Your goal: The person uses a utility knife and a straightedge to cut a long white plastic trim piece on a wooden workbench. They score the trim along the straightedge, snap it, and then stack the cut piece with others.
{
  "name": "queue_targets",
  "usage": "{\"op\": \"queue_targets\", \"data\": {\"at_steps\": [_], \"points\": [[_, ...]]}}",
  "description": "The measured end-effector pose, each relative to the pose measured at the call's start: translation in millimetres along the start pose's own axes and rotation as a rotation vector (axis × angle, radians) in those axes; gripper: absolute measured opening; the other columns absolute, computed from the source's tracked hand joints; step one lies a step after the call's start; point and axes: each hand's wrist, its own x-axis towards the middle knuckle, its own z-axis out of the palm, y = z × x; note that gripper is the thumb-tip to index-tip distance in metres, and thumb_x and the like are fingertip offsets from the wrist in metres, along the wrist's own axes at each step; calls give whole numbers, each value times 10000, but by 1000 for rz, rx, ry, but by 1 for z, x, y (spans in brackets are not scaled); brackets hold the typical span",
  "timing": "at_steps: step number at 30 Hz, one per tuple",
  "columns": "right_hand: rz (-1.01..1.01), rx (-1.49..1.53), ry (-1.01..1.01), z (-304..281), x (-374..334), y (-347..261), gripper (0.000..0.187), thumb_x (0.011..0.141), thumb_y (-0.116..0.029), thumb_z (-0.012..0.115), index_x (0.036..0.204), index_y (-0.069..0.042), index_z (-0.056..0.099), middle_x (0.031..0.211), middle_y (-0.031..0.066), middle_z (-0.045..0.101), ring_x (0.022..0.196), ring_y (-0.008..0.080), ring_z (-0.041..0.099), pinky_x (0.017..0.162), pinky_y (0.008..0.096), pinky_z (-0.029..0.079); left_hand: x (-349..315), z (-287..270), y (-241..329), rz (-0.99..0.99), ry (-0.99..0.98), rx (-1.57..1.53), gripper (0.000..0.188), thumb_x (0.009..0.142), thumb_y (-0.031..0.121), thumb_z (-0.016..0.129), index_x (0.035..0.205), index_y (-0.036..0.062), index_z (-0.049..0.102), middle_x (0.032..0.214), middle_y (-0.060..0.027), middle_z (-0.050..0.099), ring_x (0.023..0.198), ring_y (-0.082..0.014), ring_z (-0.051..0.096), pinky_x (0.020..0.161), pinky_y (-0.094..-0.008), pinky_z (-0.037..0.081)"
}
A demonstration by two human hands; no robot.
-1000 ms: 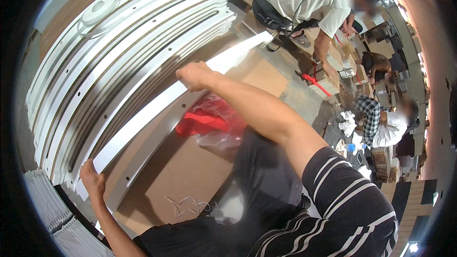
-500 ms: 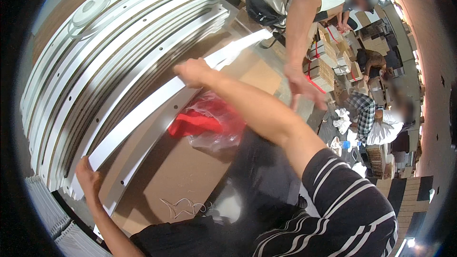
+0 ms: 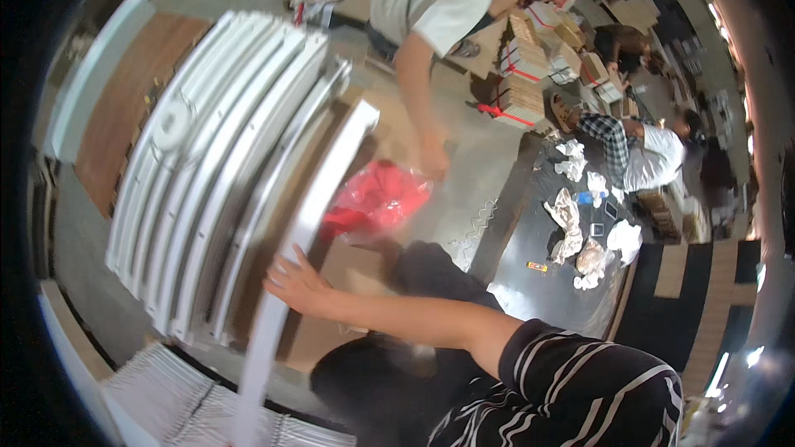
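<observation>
My right hand (image 3: pixel 301 285) is closed around the middle of a long white board (image 3: pixel 319 190), fingers laid over its face. The board slants from beside the red item up top to the lower edge of the picture. My left hand is out of view. Left of the board stands a row of similar white boards (image 3: pixel 207 161) on edge, with a roll of clear tape or cord (image 3: pixel 172 126) on top. Just right of the board's far part lies red material in clear plastic (image 3: pixel 381 199). A co-worker's hand (image 3: pixel 432 157) hangs beside it.
More white boards (image 3: pixel 157 389) are stacked at the lower left. A brown panel (image 3: pixel 124 108) lies at the far left. On the right, a dark surface (image 3: pixel 530 223) bears crumpled white wrapping (image 3: pixel 566 228). Strapped stacks of boards (image 3: pixel 522 99) and seated people are farther off.
The white board has been drawn away from the row, toward me, and my right hand now sits nearer its middle. My left hand has left the view. The co-worker's hand moved toward the red material.
</observation>
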Motion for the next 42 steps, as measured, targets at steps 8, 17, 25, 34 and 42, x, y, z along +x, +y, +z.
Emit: {"op": "queue_targets", "data": {"at_steps": [8,17,25,34,42], "points": [[-143,188,-279,-156,-147,-85,343,927,-158,581,1268,-133,563,1163,93,632,1223,325,586,1072,706,356,-97,-187,-98,194,-50,-494,467,595,209,817,1003,8,708,868,-196,690,834,-410,644,796,-538,526],[389,133,-478,-307,-313,-147,628,760,-309,802,1315,-143,561,1199,128,621,1184,325,596,920,536,464,87,-220,-36,718,240,-728,185,699,117,663,880,82,662,735,-150,628,783,-404,601,902,-572,462],[966,126,107,-389,-439,-237,430,785,-346,740,1130,-121,617,1022,115,687,878,343,712,750,473,579,179,-437,158,950,492,-741,494,834,219,678,1296,51,623,1441,-226,544,1407,-456,405,1192,-626,230],[1600,271,589,-389,-559,-392,425,783,-346,743,1151,-156,642,1051,119,667,933,375,686,762,503,563,-3,-655,362,1628,661,-799,531,769,145,691,1295,88,655,1498,-232,497,1438,-438,382,1182,-585,266],[2025,256,831,-354,-672,-493,481,733,-351,822,1099,-98,638,966,176,673,949,414,657,794,500,536,-362,-652,344,2698,76,-621,532,742,102,793,1259,111,666,1392,-171,598,1334,-386,527,1121,-476,422]]}}
